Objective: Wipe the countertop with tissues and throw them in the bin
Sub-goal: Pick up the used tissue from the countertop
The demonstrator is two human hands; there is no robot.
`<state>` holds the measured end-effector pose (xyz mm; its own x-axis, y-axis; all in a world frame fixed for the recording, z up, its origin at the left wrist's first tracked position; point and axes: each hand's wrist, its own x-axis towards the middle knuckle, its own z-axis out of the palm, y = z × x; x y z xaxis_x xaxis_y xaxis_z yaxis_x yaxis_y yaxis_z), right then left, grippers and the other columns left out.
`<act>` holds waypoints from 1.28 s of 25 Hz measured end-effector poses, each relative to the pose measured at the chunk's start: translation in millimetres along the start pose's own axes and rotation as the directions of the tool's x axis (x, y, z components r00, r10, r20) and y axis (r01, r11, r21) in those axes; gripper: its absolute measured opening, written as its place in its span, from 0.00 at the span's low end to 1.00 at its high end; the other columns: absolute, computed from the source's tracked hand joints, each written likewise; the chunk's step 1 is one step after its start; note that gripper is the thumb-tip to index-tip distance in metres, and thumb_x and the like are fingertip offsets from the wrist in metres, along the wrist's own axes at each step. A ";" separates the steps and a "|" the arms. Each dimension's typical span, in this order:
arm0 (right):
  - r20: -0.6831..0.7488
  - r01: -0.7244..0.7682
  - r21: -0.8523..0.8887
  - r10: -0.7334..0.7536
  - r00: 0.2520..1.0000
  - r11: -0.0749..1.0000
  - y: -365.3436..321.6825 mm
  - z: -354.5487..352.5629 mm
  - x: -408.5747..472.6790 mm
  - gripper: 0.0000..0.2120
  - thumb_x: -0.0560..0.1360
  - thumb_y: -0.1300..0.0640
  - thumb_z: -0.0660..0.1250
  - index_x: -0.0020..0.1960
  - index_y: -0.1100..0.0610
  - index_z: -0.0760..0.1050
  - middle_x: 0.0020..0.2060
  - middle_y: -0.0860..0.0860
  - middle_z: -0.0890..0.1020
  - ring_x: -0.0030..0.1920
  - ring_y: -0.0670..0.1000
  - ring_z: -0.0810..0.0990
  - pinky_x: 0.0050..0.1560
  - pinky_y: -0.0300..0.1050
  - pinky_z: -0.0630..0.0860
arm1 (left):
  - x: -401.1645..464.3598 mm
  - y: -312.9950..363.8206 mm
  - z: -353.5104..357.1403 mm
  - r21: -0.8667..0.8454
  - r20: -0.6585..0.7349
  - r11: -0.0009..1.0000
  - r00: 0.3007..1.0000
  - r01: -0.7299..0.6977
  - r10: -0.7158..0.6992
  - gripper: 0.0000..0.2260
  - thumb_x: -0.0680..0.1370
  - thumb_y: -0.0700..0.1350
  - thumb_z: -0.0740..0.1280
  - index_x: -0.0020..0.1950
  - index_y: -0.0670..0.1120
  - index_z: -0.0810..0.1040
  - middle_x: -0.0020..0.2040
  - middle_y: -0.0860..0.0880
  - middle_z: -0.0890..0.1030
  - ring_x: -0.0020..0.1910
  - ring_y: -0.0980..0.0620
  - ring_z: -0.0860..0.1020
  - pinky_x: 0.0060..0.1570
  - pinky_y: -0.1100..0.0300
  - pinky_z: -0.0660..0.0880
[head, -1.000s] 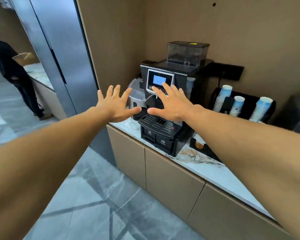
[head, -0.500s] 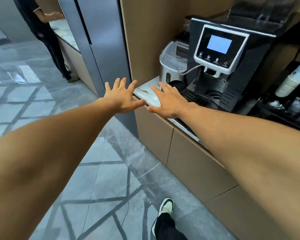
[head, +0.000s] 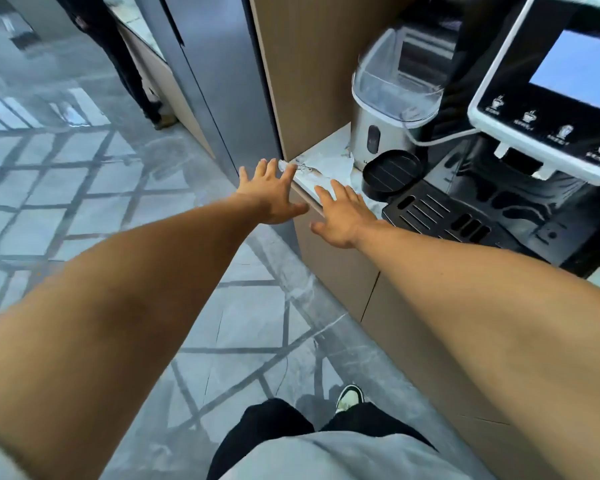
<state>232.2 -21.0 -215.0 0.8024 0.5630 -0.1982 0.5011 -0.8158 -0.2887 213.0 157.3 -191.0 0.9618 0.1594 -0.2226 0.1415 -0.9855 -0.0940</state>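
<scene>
A: Countertop?
B: Marble corner lay just beyond both hands' fingertips, coffee machine further right of them.
A: Grip?
B: Left hand and right hand were both spread flat, fingers splayed, holding nothing. Tissues weren't visible.

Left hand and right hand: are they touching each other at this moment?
Apart. The head view shows the left hand and right hand both spread open, with the countertop edge and cabinet front visible between them.
</scene>
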 end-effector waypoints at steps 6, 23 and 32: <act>0.126 -0.160 0.049 0.153 0.980 0.986 22.8 32.2 58.2 0.39 0.76 0.45 0.64 0.79 0.50 0.46 0.79 0.55 0.46 0.78 0.61 0.47 0.76 0.56 0.56 | 75.8 2.3 36.6 -0.140 0.082 0.987 0.992 -0.084 0.096 0.40 0.75 0.65 0.62 0.81 0.51 0.50 0.81 0.40 0.52 0.80 0.38 0.51 0.75 0.38 0.56; 0.105 -0.678 0.030 0.672 0.733 0.734 36.8 71.8 161.8 0.29 0.73 0.67 0.65 0.72 0.60 0.61 0.70 0.57 0.59 0.67 0.60 0.63 0.64 0.55 0.72 | 267.0 11.4 79.1 -0.086 0.073 0.710 0.706 -0.699 0.705 0.30 0.77 0.33 0.58 0.77 0.54 0.64 0.72 0.43 0.65 0.69 0.39 0.64 0.65 0.45 0.69; -0.019 -0.777 0.131 0.785 0.619 0.616 37.7 77.2 178.1 0.16 0.82 0.52 0.58 0.66 0.59 0.70 0.63 0.57 0.68 0.64 0.59 0.66 0.59 0.55 0.74 | 299.3 16.6 88.8 -0.031 0.121 0.688 0.681 -0.725 0.723 0.24 0.81 0.48 0.63 0.77 0.53 0.62 0.73 0.41 0.64 0.71 0.39 0.63 0.65 0.43 0.69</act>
<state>368.9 58.7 -333.5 0.8964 -0.2941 -0.3315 -0.3571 -0.9224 -0.1471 482.4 193.8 -345.3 0.7285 -0.5964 -0.3370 -0.5924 -0.7955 0.1272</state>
